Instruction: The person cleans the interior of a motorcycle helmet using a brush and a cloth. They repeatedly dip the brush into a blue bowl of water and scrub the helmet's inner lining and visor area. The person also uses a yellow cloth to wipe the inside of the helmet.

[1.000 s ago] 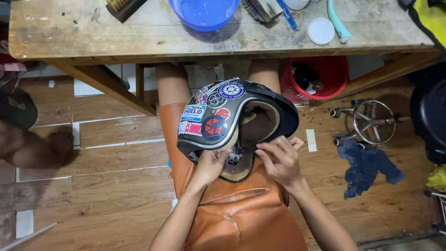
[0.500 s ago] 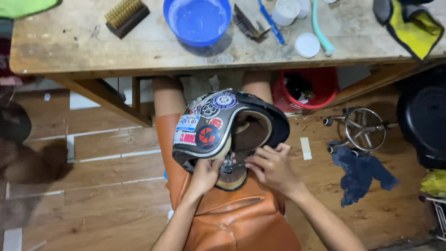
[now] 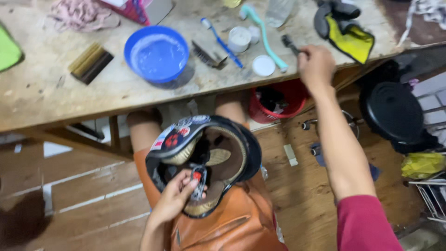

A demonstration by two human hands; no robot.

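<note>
On my lap, over the orange apron [image 3: 223, 223], sits the one black sticker-covered helmet [image 3: 204, 162], open side up under the single wooden workbench [image 3: 55, 93]. My left hand [image 3: 174, 200] steadies it, fingers curled and pinching the strap buckle [image 3: 199, 181] at the rim. My right hand [image 3: 316, 65] is up at the bench edge, fingers closed round a small dark brush [image 3: 290, 45]. I judge this a tool pick-up; next comes carrying it down into the lining. I count one blue bowl [image 3: 157, 53], one red basket [image 3: 278, 104], two toothbrushes: blue [image 3: 222, 43], teal [image 3: 262, 32].
</note>
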